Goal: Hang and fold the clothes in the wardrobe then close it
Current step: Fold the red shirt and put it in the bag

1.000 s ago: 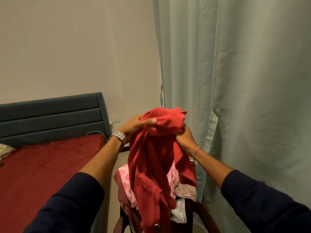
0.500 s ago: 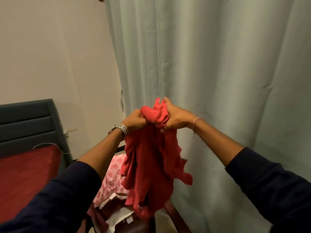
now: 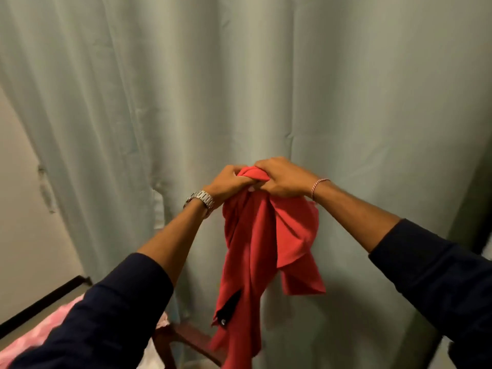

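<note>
Left hand (image 3: 226, 186) and right hand (image 3: 279, 182), side by side at centre, both grip the bunched top of a red garment (image 3: 255, 251), held high so it hangs free toward 6 o'clock before the curtain (image 3: 266, 89), probably for sorting its edges.

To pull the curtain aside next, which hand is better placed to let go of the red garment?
Probably the right hand: it grips the red garment nearest the curtain fold. The left hand also holds the bunched top, so it could carry it alone.
</note>
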